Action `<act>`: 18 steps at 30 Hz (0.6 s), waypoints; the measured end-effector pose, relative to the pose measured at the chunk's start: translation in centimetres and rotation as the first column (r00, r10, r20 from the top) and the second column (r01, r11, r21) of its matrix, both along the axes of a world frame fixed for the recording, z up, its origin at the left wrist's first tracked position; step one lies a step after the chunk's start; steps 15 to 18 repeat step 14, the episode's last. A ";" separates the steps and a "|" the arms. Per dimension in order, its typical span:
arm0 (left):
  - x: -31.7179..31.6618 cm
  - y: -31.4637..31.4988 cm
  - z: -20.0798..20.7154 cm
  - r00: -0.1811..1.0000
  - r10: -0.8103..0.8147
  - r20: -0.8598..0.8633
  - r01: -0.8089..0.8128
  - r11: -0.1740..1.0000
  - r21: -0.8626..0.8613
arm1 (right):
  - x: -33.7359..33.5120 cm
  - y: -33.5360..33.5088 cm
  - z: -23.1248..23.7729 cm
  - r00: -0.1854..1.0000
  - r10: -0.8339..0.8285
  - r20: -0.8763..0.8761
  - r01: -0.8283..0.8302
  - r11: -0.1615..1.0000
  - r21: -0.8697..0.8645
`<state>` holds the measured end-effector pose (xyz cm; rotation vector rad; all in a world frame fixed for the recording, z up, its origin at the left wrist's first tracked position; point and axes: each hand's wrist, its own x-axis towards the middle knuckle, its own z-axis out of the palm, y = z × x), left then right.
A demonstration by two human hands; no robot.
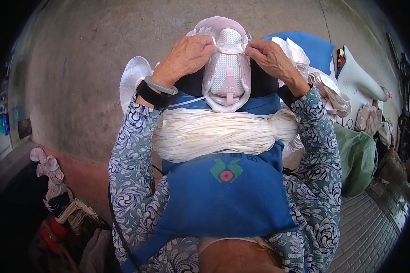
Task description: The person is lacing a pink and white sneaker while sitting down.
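A pale pink and white shoe upper [227, 73] stands out beyond my lap, its heel opening toward me and its mesh tongue [229, 40] at the far part. My left hand [189, 53] is closed at the upper's left edge, pinching a white shoelace [214, 41]. At the opposite edge my right hand [269, 55] pinches too, with the lace running across the tongue between both hands; the fingertips are partly hidden. Across my lap lies a thick bundle of white shoelaces [218, 132], gathered at its right end. One loose lace end trails left from the upper.
More white and pink shoe uppers [330, 93] are piled at my right beside a blue cloth [305, 43]. A green sack [357, 157] stands farther right. Another string of uppers [50, 168] lies at the lower left. Concrete floor [100, 54] stretches ahead.
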<state>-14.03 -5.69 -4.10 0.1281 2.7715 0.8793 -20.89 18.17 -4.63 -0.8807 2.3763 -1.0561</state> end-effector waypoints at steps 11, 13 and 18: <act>-0.8 -0.3 -1.3 0.995 -0.068 -0.079 0.073 0.995 0.063 | -0.3 -0.2 -0.3 0.998 0.010 0.060 -0.007 0.999 -0.044; -0.8 0.1 -1.5 0.995 -0.014 -0.100 0.022 0.997 0.075 | -0.4 -0.3 -0.6 0.988 -0.029 0.154 0.038 0.998 -0.054; -0.5 0.3 -1.6 0.998 0.019 -0.057 -0.015 0.998 0.068 | -0.5 -0.5 -0.7 0.977 -0.042 0.207 0.051 0.998 -0.042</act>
